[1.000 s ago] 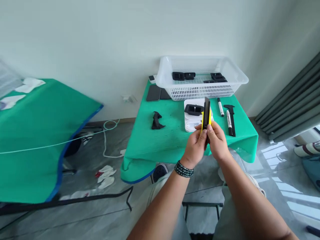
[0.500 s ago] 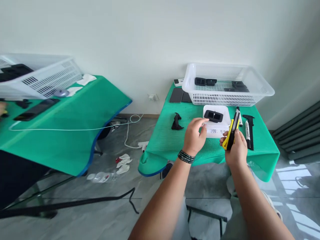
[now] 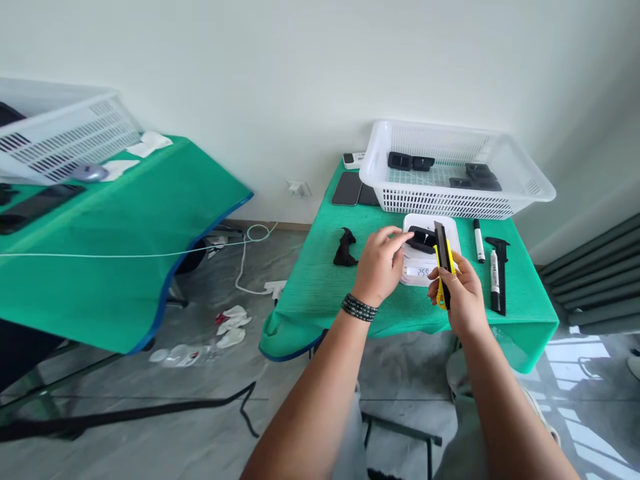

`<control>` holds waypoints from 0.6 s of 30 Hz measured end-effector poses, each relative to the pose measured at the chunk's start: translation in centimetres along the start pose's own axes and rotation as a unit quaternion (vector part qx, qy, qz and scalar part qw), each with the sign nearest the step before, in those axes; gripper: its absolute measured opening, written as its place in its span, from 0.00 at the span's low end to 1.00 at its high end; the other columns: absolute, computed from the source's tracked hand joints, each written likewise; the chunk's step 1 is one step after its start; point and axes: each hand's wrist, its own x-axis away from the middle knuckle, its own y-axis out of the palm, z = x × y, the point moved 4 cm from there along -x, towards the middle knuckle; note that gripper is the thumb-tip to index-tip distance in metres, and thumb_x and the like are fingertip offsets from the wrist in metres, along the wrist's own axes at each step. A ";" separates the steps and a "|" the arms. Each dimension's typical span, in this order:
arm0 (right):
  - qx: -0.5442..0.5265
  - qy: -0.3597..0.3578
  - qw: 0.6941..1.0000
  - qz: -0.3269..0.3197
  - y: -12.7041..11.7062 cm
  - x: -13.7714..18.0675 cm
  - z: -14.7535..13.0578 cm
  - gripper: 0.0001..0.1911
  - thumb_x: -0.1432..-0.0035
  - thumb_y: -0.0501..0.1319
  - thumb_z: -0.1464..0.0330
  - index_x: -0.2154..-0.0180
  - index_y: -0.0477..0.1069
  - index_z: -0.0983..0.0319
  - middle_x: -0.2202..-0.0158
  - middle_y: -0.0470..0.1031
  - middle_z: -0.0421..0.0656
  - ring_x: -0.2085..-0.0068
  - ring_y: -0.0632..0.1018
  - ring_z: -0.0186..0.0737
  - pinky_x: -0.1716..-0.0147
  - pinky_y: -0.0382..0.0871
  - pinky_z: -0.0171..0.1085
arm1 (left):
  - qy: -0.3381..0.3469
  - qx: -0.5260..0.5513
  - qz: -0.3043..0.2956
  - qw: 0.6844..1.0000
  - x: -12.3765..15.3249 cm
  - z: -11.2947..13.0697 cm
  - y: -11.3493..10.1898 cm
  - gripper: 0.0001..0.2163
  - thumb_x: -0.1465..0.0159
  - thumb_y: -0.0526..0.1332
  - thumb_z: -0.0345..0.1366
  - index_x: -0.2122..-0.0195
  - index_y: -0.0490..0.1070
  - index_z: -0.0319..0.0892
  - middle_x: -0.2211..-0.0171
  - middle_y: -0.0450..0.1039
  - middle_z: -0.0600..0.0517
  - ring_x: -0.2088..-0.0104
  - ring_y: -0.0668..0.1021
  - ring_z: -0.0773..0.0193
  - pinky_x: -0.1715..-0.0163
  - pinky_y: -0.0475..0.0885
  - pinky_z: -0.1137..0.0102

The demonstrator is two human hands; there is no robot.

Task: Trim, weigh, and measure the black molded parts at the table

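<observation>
We are in a makeshift workshop set up in a plain room. What tells us so is the right table [image 3: 305, 293], covered in green cloth and laid out with work gear: a scale [image 3: 420, 220] bearing a black piece [image 3: 424, 231], a caliper [image 3: 503, 287], two markers [image 3: 479, 241] and, in our right hand [image 3: 464, 293], a cutter knife [image 3: 443, 260]. A white basket [image 3: 450, 202] holds more black pieces [image 3: 400, 161]. The left table [image 3: 150, 220], also under green cloth, carries a second basket [image 3: 90, 137]. Around us are a pale wall [image 3: 260, 80] with a socket [image 3: 299, 189], a grey floor [image 3: 165, 427] and a curtain [image 3: 600, 280].
</observation>
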 end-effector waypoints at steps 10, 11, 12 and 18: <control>0.017 -0.042 0.999 0.025 -2.1 -0.8 -1.2 0.26 0.48 0.68 0.62 0.48 0.69 0.60 0.72 0.77 0.35 0.79 0.75 0.34 0.81 0.65 0.35 | -0.027 -0.111 -0.087 0.990 -0.2 0.8 1.7 0.19 0.35 0.64 0.29 0.42 0.75 0.45 0.30 0.59 0.38 0.35 0.65 0.35 0.40 0.67 0.38; 0.014 -0.039 0.999 0.027 -2.3 -0.7 -1.1 0.26 0.48 0.68 0.62 0.48 0.69 0.60 0.72 0.77 0.35 0.79 0.75 0.34 0.81 0.65 0.35 | -0.031 -0.112 -0.082 0.990 -0.3 0.9 1.7 0.16 0.35 0.64 0.28 0.46 0.76 0.44 0.31 0.61 0.38 0.35 0.66 0.36 0.40 0.67 0.39; 0.013 -0.035 0.999 0.029 -2.3 -0.6 -1.1 0.26 0.48 0.68 0.62 0.48 0.69 0.61 0.72 0.77 0.35 0.79 0.75 0.34 0.81 0.65 0.35 | -0.030 -0.111 -0.072 0.991 -0.4 1.1 1.6 0.13 0.36 0.64 0.28 0.51 0.77 0.43 0.32 0.63 0.39 0.35 0.66 0.36 0.40 0.66 0.39; 0.029 -0.050 0.998 0.029 -3.1 0.9 -1.3 0.25 0.48 0.69 0.61 0.49 0.69 0.60 0.72 0.78 0.35 0.79 0.75 0.34 0.80 0.67 0.35 | -0.039 0.026 0.102 0.994 -0.7 2.4 -0.2 0.05 0.34 0.66 0.36 0.67 0.73 0.43 0.47 0.77 0.42 0.43 0.74 0.46 0.40 0.67 0.47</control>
